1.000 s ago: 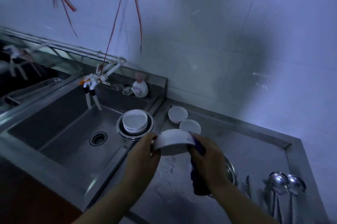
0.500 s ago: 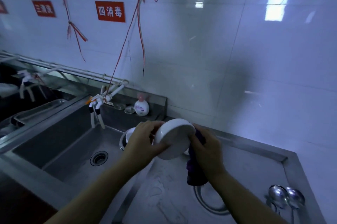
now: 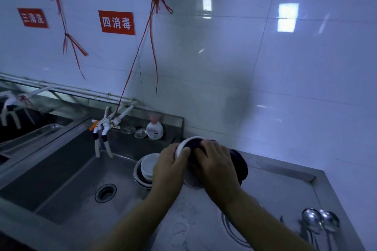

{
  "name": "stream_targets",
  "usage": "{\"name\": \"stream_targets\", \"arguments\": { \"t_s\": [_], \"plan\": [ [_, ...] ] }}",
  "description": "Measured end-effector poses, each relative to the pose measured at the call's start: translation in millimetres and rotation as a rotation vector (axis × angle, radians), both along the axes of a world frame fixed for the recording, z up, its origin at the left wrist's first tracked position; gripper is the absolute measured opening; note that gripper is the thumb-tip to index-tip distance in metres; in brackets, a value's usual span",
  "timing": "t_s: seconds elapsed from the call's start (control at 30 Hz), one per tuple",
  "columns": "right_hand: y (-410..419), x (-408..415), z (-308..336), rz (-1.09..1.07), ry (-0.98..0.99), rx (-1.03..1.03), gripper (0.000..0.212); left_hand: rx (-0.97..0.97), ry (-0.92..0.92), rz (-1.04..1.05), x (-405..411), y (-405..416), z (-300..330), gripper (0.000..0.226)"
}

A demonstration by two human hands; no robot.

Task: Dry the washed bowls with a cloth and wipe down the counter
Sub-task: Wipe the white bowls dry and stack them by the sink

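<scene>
- Nearest the camera, two steel ladles [image 3: 320,222] lie on the wet stainless-steel counter [image 3: 285,185].
- Above it, the left hand [image 3: 169,171] grips a white round bowl [image 3: 182,148] by its rim, tilted, probably to open its inside.
- The right hand [image 3: 218,166] presses a purple cloth [image 3: 238,167] into it, fingers curled.
- Beyond, stacked white bowls [image 3: 148,166] wait in the sink [image 3: 61,173].

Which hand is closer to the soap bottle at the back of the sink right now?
Left. The left hand grips the white bowl just below and right of the soap bottle. The right hand, pressing the purple cloth into the bowl, sits farther right.
</scene>
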State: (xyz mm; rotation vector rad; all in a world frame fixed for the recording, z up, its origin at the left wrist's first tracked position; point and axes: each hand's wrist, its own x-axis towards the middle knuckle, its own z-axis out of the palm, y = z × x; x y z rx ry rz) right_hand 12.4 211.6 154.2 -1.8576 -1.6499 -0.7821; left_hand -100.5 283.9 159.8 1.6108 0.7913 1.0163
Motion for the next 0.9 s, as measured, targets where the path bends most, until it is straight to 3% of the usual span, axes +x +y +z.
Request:
{"name": "stream_targets", "arguments": {
  "t_s": [0.23,0.43,0.5,0.57,0.7,0.8,0.9],
  "plan": [
    [-7.3,-15.6,11.4,0.108,0.105,-0.185,0.044,0.006,-0.064,-0.143,-0.4,9.1,7.9,0.018],
    [-19.5,-16.8,0.6,0.205,0.040,-0.241,0.049,0.016,-0.072,-0.186,7.4,22.9,24.1,0.023],
    [-24.6,-4.3,-3.7,0.217,-0.073,-0.261,0.050,0.023,-0.052,-0.235,8.3,24.5,28.5,0.024],
    [-32.1,14.1,-5.0,0.244,-0.245,-0.262,0.039,0.050,0.009,-0.310,8.3,25.1,29.5,0.017],
    [-43.9,49.1,11.2,0.357,-0.587,-0.248,0.017,0.161,0.162,-0.488,9.9,24.1,36.4,0.027],
    [-44.1,60.3,30.1,0.381,-0.810,-0.226,0.022,0.244,0.313,-0.598,12.7,28.0,48.5,0.025],
    [-42.7,56.6,33.8,0.317,-0.881,-0.194,0.030,0.244,0.442,-0.683,12.1,35.1,54.4,0.022]
  ]
}}
